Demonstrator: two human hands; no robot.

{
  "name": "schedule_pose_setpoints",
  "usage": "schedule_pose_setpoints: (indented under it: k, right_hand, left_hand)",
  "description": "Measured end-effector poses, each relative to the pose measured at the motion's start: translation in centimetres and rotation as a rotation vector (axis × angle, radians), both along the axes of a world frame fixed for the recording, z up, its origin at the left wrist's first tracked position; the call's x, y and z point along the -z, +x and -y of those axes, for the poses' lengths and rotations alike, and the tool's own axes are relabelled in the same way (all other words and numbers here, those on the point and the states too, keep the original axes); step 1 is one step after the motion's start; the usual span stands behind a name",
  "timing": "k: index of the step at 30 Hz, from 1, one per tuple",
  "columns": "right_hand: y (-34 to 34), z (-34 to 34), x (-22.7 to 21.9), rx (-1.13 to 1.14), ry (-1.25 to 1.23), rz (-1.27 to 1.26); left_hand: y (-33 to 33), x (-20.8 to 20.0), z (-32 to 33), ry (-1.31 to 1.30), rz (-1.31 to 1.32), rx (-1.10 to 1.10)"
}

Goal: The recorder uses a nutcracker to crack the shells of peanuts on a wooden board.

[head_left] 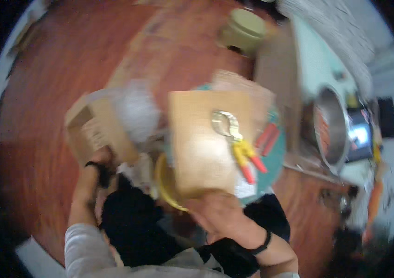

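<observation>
My left hand (104, 158), with a dark band at the wrist, reaches to the near side of an open cardboard box (125, 134); its fingers are blurred and partly hidden. At the near edge of a flat tan board (201, 139) is my right hand (222, 215), its fingers smeared, so a grip does not show. Ring-jawed pliers (239, 143) with yellow and red handles lie on the board's right part. Under the board shows a round green surface (275, 157), where red strips (267, 138) lie.
A yellow basin (162, 183) sits between my knees, left of the board. Clear plastic wrapping (137, 109) rests by the box. To the right, a metal bowl (329, 129) with orange-red contents stands on a pale table near a lit screen (360, 134). A greenish stool (243, 30) stands farther off.
</observation>
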State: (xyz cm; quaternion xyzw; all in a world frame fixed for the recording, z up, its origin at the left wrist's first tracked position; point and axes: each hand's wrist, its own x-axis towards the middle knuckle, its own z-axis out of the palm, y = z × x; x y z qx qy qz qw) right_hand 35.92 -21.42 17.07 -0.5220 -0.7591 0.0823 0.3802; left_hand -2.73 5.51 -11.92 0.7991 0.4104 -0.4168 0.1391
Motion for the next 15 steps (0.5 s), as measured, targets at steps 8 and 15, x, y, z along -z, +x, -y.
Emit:
schedule_pose_setpoints:
  k: [8,15]
  right_hand:
    - [1.5,1.7,0.7,0.167,-0.003,-0.150]
    - [1.5,1.6,0.7,0.160,0.041,-0.196]
  left_hand:
    - [1.0,5.2,-0.1,0.074,0.243,-0.241]
    - [0.3,5.3,-0.5,0.122,0.248,-0.260]
